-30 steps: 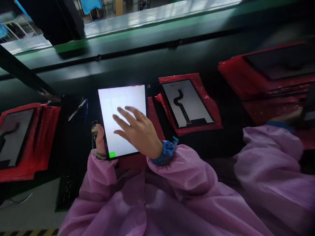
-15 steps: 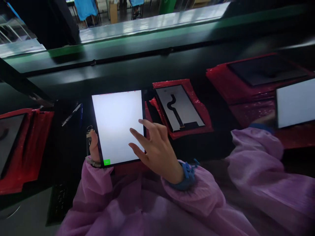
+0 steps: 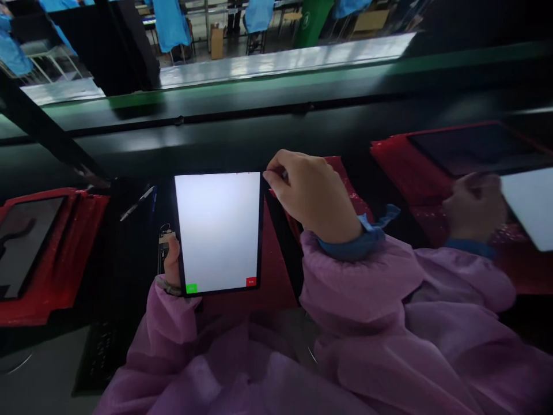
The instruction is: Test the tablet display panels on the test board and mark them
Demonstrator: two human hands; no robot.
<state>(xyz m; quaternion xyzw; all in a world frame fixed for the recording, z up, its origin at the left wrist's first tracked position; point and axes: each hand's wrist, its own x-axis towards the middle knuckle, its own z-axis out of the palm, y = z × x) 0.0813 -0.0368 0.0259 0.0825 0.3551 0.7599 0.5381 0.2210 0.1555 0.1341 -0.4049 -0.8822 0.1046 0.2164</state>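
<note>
A lit white screen panel (image 3: 220,230) with a green and a red box along its bottom edge is upright before me. Gripping its left edge is my left hand (image 3: 171,259), the thumb in front and the other fingers hidden behind. A small circuit board (image 3: 165,239) shows beside that thumb. My right hand (image 3: 317,193) is at the panel's top right corner, thumb and forefinger drawn together; whatever is between them, if anything, is too small to make out. Under and beside that hand lies red wrapping (image 3: 356,202), mostly covered.
Left, a dark panel (image 3: 32,236) lies on red sleeves (image 3: 82,248), near two pens (image 3: 137,203). At right, another person's hand (image 3: 475,204) is by a lit panel (image 3: 531,204) and a red stack (image 3: 397,167). A green rail (image 3: 242,132) runs behind.
My right hand has moved from over the screen up and right to its top corner, its fingers drawing together. A red box now shows on the screen. The other person's hand has come into fuller view.
</note>
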